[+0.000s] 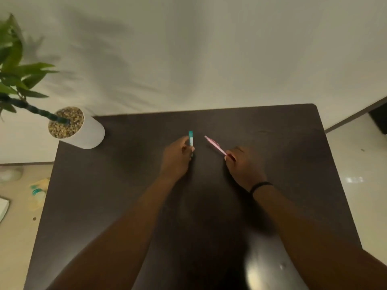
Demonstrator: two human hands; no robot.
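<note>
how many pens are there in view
2: a teal pen gripped in the left hand, and a pink pen pinched in the right hand. None seen elsewhere on the table.

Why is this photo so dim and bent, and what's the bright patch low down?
Head view: dim, warm light; a glare patch shines on the table; the plant casts soft shadows on the wall; the wide lens bows the table edges; the teal pen and pink pen look slightly blurred.

A short teal-and-white pen (pixel 190 141) points straight away from the person, well to the right of the white plant pot (pixel 90 135), and is pinched in the left hand (pixel 178 158). A slim pink pen (pixel 214 144), farther right of the pot, slants toward the teal one without touching it. Its lower end is held in the right hand (pixel 243 166).
</note>
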